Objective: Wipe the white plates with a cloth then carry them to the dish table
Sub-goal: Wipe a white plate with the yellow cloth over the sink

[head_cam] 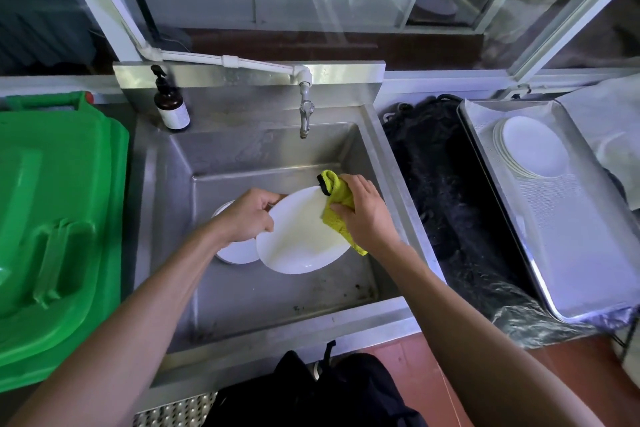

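Over the steel sink [388, 191], my left hand [247, 215] grips the left rim of a white plate [298, 239], tilted toward me. My right hand [363, 211] holds a yellow cloth [337, 199] bunched against the plate's right edge. Another white plate [239, 250] lies in the basin below, partly hidden by my left hand and the held plate. A stack of white plates [533, 147] rests on a metal tray [571, 236] at the right.
A green bin lid [59, 211] fills the left side. A brown pump bottle [169, 104] stands on the sink's back left corner, the tap [305, 114] hangs over the basin. Black netting [446, 177] lies between sink and tray. A dark bag [322, 392] sits below.
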Tool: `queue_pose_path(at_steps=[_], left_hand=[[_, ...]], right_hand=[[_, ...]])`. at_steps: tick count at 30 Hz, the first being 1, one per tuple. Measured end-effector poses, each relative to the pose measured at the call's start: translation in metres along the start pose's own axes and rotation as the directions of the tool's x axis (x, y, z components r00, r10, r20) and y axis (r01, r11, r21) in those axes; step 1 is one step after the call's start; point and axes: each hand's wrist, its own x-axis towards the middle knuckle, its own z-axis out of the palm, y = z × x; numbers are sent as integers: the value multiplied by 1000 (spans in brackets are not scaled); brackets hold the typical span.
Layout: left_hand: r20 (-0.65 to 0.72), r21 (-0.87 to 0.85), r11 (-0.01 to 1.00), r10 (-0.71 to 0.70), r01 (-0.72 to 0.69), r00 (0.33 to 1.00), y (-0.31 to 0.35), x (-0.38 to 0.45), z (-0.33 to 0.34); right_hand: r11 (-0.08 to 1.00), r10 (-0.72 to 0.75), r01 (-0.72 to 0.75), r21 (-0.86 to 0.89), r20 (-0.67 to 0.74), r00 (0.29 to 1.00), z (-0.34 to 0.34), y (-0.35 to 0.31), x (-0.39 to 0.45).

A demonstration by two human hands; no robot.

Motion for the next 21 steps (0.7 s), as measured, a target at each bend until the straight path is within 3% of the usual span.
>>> queue_pose_path(at_steps=[4, 8, 11, 13, 14, 16, 18, 21], left_hand=[[-28, 144, 989, 35, -31, 999, -1, 8, 3], [-174, 168, 984, 85, -56, 981, -10, 12, 13], [-327, -3, 999, 43, -47, 944, -26, 10, 21], [-443, -242, 970, -129, 20, 887, -41, 5, 24], [-444, -434, 898, -279, 68, 852, -48, 3, 25], [-223, -779, 607, -500, 155, 837, -52, -4, 30], [-18, -883, 413, -509, 225, 861, -46, -8, 36], [82, -913, 327, -435, 242, 897, -25, -2, 43]], right_hand=[[999, 52, -52, -5, -74, 996, 3, 0, -6], [999, 34, -41, -35, -178, 983, 3, 1, -9], [996, 35, -56, -74, -255, 966, 2, 2, -11], [993, 51, -79, -86, -295, 954, 0, 3, -11], [992, 57, -88, -86, -309, 949, 0, 3, -11], [993, 54, -86, -81, -331, 942, 1, 3, -13], [995, 39, -69, -72, -347, 937, 5, 1, -15], [997, 0, -28, -73, -361, 933, 13, -6, -18]])
